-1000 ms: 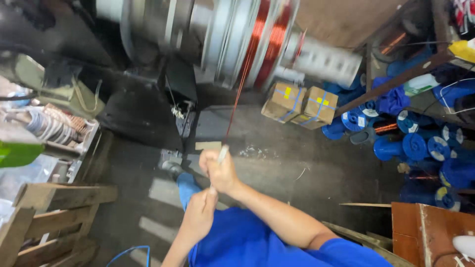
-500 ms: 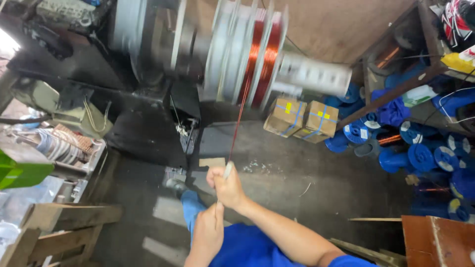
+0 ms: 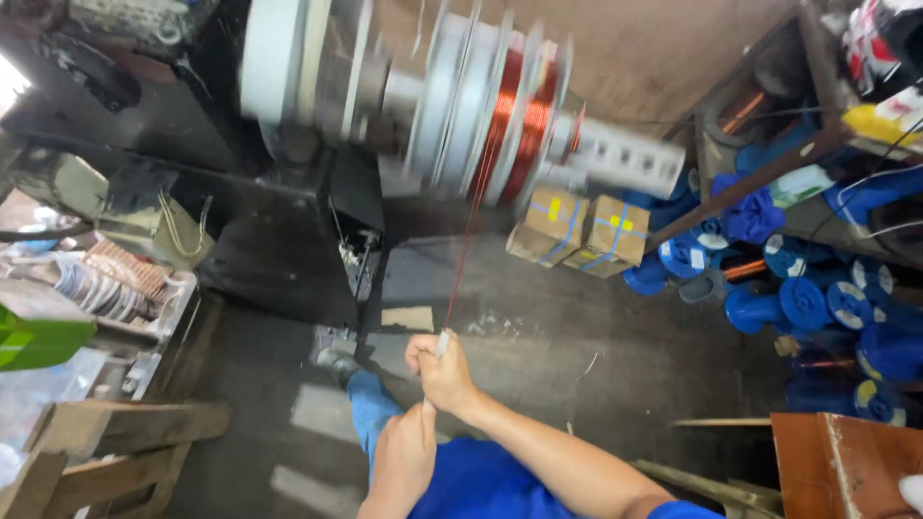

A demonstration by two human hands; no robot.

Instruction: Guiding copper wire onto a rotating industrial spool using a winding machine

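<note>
Since half a second ago the hands have hardly shifted; the view has only tilted a little, and the coils on the winding machine (image 3: 452,106) still show as a spinning blur. From where I stand, the person's right hand (image 3: 444,373) is raised in front of the body, its fingers curled tight together around a small pale piece, pinching the copper wire (image 3: 471,231) that runs up in a straight, taut line from the fist to the copper-coloured coil between the grey discs of the machine. Just below and nearer the body, the left hand (image 3: 404,457) is loosely closed, fingertips pointing up towards the right fist; whether it actually has the wire I cannot tell, as the strand is too thin to see there. Both hands hover over the person's blue trousers (image 3: 481,485) and the dark floor (image 3: 538,336). Beyond the wire, two cardboard boxes (image 3: 577,231) sit on the floor under the machine's perforated shaft, and blue spools (image 3: 817,303) are heaped to the right beside a wooden shelf (image 3: 769,173).
</note>
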